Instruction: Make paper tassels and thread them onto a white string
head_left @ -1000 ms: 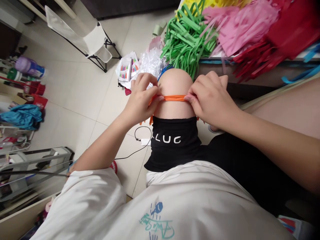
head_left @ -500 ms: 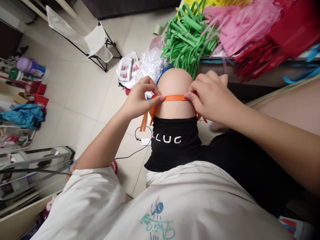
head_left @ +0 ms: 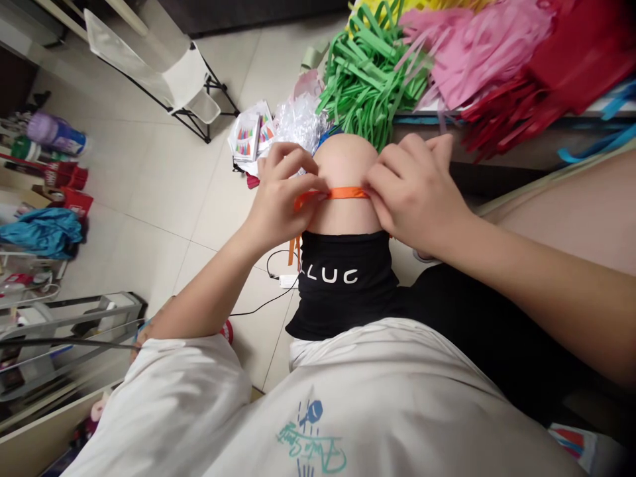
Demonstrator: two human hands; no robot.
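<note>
Your left hand and right hand each pinch an end of the orange strip, which lies stretched flat across your bare knee, just above the black shorts. Loose orange ends hang below your left hand. Green strips lie on the table just beyond the knee.

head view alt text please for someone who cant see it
The left hand and right hand pinch an orange strip stretched across a bare knee, one at each side. Piles of green strips and pink strips lie beyond.
</note>
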